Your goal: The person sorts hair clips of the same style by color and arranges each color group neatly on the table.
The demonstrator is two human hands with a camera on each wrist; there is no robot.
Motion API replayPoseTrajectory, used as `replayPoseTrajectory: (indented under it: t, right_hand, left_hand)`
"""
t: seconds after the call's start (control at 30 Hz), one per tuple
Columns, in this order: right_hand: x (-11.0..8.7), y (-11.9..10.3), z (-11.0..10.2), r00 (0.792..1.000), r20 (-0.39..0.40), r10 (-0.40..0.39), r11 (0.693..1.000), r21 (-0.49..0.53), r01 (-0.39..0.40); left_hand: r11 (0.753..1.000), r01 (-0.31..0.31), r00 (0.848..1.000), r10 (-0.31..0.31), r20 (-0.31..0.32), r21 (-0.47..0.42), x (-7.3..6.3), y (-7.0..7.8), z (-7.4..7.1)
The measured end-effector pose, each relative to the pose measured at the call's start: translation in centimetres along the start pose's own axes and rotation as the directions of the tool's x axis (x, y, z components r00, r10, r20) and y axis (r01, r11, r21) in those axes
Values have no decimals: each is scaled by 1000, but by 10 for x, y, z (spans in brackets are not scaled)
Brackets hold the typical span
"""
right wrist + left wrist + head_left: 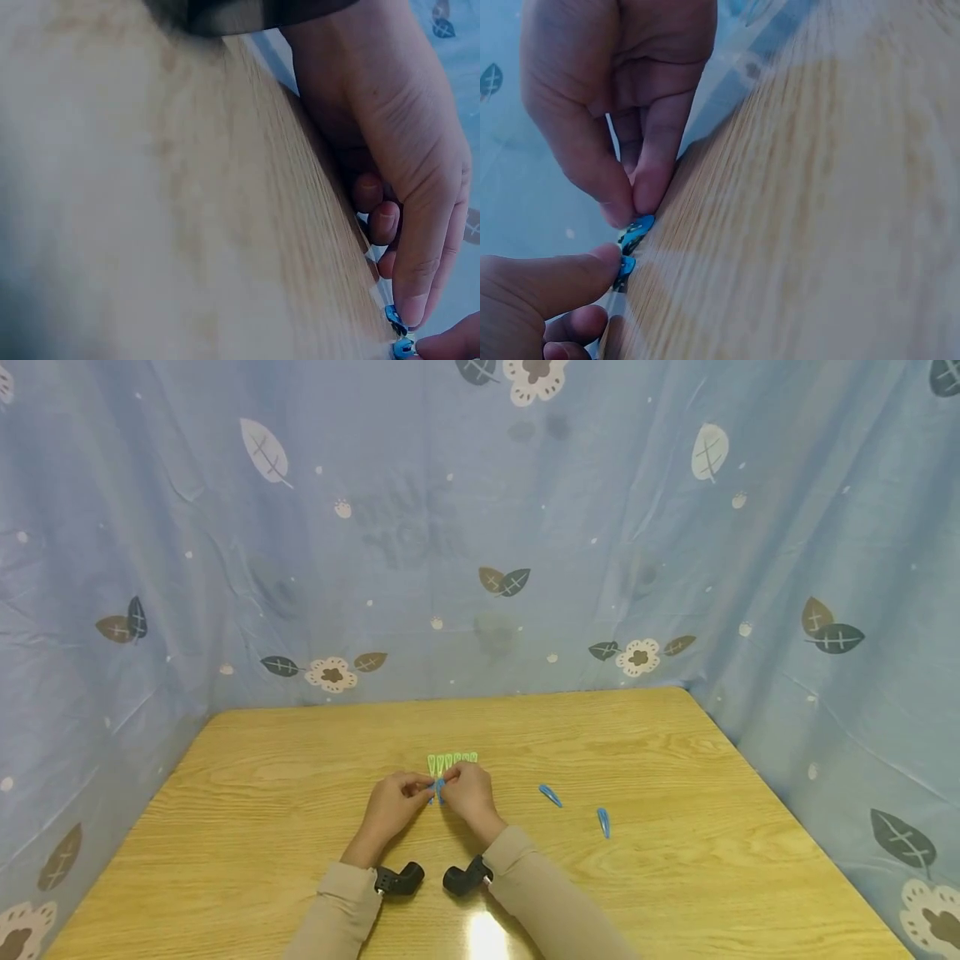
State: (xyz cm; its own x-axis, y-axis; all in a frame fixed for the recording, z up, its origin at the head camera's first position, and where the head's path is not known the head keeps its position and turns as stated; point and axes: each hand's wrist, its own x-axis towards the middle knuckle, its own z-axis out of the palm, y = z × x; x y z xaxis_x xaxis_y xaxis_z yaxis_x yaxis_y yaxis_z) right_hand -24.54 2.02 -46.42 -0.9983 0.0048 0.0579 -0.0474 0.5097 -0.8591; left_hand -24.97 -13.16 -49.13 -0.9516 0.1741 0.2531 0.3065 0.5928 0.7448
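My left hand (395, 806) and right hand (470, 789) meet over two blue snap hair clips at the middle of the table. The right fingertips pinch one blue hair clip (440, 789). On the other clip, just left of it, the left thumb and finger close. Seen from the left wrist, the right hand (641, 97) holds its clip (636, 234) from above while the left thumb is against the second clip (625, 272). Directly beyond the fingers lies a row of several light green hair clips (440, 763), partly covered by the right hand.
Two more blue hair clips lie apart to the right, a nearer one (603, 822) and a farther one (551, 795). The wooden table (300, 752) ends at a blue patterned curtain (420, 610). Black wrist mounts (401, 879) sit on both forearms.
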Motion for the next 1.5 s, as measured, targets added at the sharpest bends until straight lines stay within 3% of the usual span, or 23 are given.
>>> replayPoseTrajectory:
  t: [0.33,0.67,1.17,1.5]
  right_hand:
    - [-5,18,-10,998,43,-44,990,138,38]
    - [-16,28,-58,970,125,-208,962,205,180]
    - [-46,70,-133,991,48,-125,981,158,116]
    - [-70,94,-171,984,-68,-166,982,76,171]
  left_hand:
    - [1000,4,1000,-4,15,-10,0,1,2]
    - [1000,-3,1000,3,0,-30,-1,-1,2]
    - [1000,2,1000,-2,-6,-5,-3,0,0]
    - [1000,1,1000,-1,-8,-6,-1,-2,0]
